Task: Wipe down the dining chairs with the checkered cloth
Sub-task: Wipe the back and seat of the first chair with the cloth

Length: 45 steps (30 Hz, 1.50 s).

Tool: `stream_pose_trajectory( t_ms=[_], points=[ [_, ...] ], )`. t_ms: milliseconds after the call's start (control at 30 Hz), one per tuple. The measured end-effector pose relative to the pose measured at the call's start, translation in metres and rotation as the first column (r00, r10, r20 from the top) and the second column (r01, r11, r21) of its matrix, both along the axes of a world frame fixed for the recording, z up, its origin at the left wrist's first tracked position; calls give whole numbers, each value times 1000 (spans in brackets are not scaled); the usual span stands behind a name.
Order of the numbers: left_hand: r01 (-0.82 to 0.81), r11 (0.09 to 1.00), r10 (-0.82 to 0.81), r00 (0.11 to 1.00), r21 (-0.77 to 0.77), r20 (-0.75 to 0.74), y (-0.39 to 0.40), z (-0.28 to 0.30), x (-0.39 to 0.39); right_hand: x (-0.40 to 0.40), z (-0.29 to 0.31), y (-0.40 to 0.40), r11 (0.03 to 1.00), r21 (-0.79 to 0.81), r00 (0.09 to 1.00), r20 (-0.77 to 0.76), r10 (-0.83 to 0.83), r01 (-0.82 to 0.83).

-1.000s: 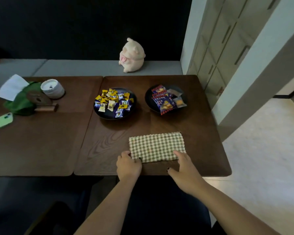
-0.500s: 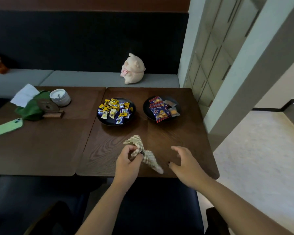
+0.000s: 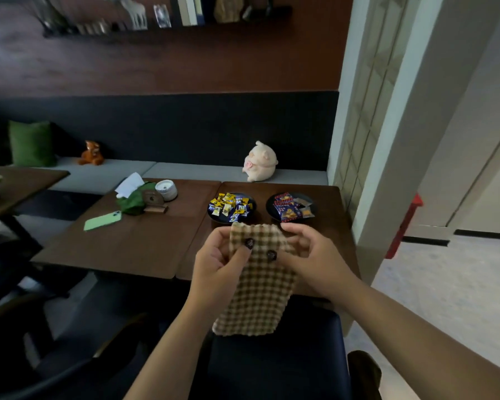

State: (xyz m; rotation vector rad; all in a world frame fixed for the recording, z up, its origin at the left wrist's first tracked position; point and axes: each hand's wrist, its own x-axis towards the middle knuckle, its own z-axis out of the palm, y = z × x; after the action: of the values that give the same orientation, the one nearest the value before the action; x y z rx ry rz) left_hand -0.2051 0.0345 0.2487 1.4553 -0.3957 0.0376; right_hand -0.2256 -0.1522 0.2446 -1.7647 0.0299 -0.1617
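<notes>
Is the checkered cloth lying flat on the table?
No, both hands, left hand and right hand, hold the checkered cloth up, hanging.

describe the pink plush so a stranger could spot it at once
Find the grey bench along the dark wall behind the wooden tables. The pink plush sits at its right end, behind the two snack plates. Pale and round, unlike the small orange toy farther left.

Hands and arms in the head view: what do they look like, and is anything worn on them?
Both forearms are bare as far as the frame shows; no sleeves, watch or bracelet are visible. The left hand and right hand wear no gloves, and no rings can be made out. The thumbnails carry dark polish, seemingly with a glittery finish; the other fingers' nails are hidden.
</notes>
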Motion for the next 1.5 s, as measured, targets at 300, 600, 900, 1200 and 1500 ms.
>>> stream_pose_trajectory(
  t_ms=[300, 600, 900, 1200, 1500],
  points=[
    [173, 978, -191, 967, -114, -168, 9, 12, -83, -86, 77, 21, 999, 5, 959, 279, -43, 43],
    [303, 952, -306, 932, -47, -193, 6, 13, -140, -165, 104, 18, 972, -103, 904, 399, -156, 213],
    [464, 886, -441, 834, -11, -330, 53, 17, -214, -302, 72, 61, 988, 84, 950, 275, -147, 128],
    [504, 859, -480, 854, 91, -199, 73, 58, -259, -398, 72, 83, 841, -541, 996, 77, 41, 7],
    [503, 774, -566, 822, 384, 67, 42, 47, -313, -412, 46, 69, 849, -476, 966, 0, -260, 228]
  ],
)
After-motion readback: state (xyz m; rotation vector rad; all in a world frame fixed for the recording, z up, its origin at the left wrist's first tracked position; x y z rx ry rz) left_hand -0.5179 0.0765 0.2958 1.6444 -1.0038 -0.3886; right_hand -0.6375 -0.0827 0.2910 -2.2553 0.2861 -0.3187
